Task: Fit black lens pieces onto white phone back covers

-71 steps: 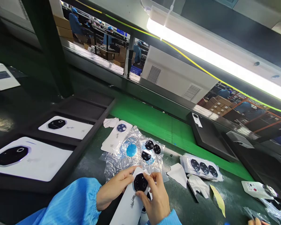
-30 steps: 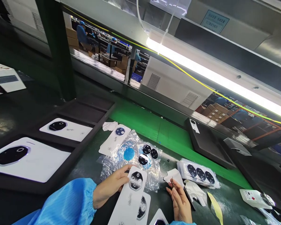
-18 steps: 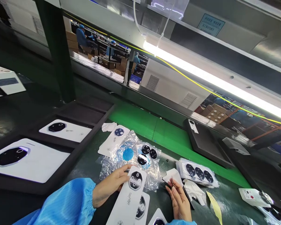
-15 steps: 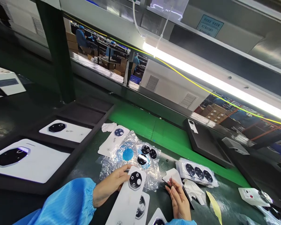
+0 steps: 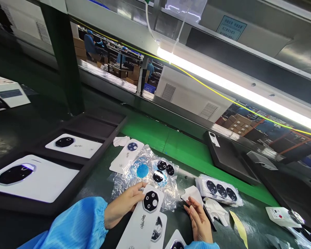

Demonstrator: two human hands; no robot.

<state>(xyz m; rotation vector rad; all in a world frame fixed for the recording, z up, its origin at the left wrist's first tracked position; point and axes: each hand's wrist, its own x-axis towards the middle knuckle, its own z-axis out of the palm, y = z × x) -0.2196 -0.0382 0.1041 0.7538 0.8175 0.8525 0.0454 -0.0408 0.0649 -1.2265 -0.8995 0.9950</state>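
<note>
My left hand (image 5: pixel 124 204) grips the top left edge of a white phone back panel (image 5: pixel 138 224) with a black octagonal camera plate (image 5: pixel 150 201). A second white panel (image 5: pixel 161 219) lies partly beneath it, and a third (image 5: pixel 174 238) shows at the bottom edge. To the right, my right hand (image 5: pixel 197 216) has thumb and fingers pinched around something thin and dark, too small to name, beside a white cloth (image 5: pixel 193 193). Black round camera plates (image 5: pixel 158 176) and a blue disc (image 5: pixel 142 170) lie on clear plastic film (image 5: pixel 126 183) beyond my hands.
A black tray (image 5: pixel 93 162) at left holds white panels (image 5: pixel 74 146). Wrapped camera plates (image 5: pixel 220 190), a crumpled white cloth (image 5: pixel 216 211), a yellow strip (image 5: pixel 238 228) and a white bottle (image 5: pixel 281 216) lie at right. Another black tray (image 5: pixel 230 162) stands behind. A lamp (image 5: pixel 223 86) hangs above.
The view has shifted slightly. The held panel has tilted a little, and dark lettering now shows on it. Both hands keep nearly the same places.
</note>
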